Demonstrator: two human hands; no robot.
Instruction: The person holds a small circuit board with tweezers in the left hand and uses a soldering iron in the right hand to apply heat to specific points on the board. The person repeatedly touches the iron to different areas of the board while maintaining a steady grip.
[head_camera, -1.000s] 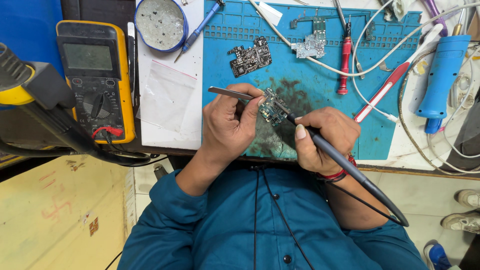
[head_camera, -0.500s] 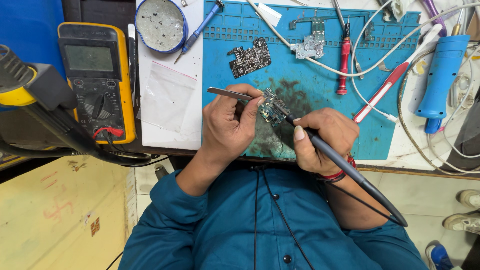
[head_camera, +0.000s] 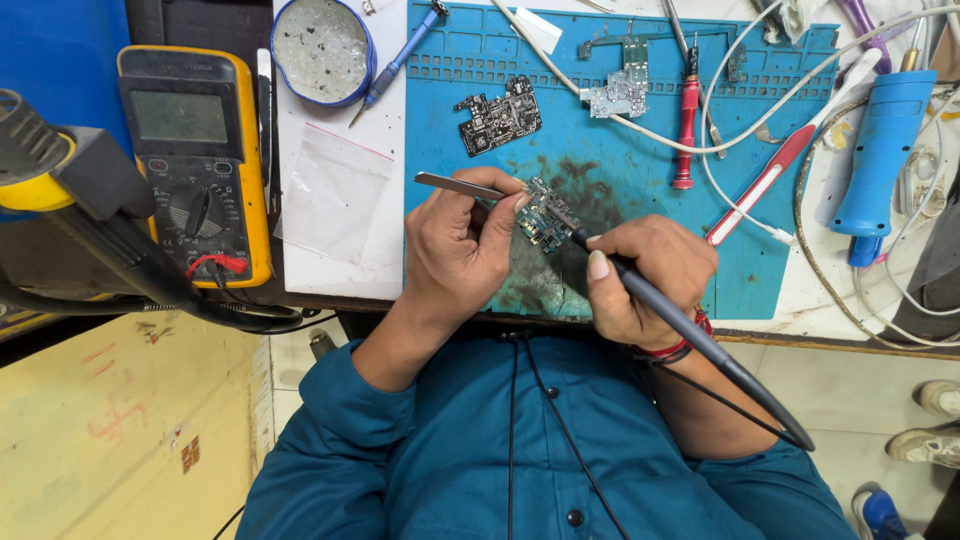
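My left hand (head_camera: 455, 250) grips metal tweezers (head_camera: 452, 183) whose tips reach a small green circuit board (head_camera: 543, 216) on the blue work mat (head_camera: 640, 150). My right hand (head_camera: 650, 275) holds a black soldering iron (head_camera: 690, 330) like a pen, its tip touching the right side of that board. The iron's cable trails back over my right wrist. Both hands rest at the mat's near edge, where the mat is stained dark.
Two other circuit boards lie on the mat, a dark board (head_camera: 500, 118) and a pale board (head_camera: 622, 92). A yellow multimeter (head_camera: 195, 160) sits left, a round tin (head_camera: 322, 50) behind. Red screwdriver (head_camera: 685, 125), red-handled tool (head_camera: 765, 185), blue handheld tool (head_camera: 875, 150) and white cables lie right.
Both hands stay almost still on the small board; the soldering iron tip and tweezers shift only slightly.
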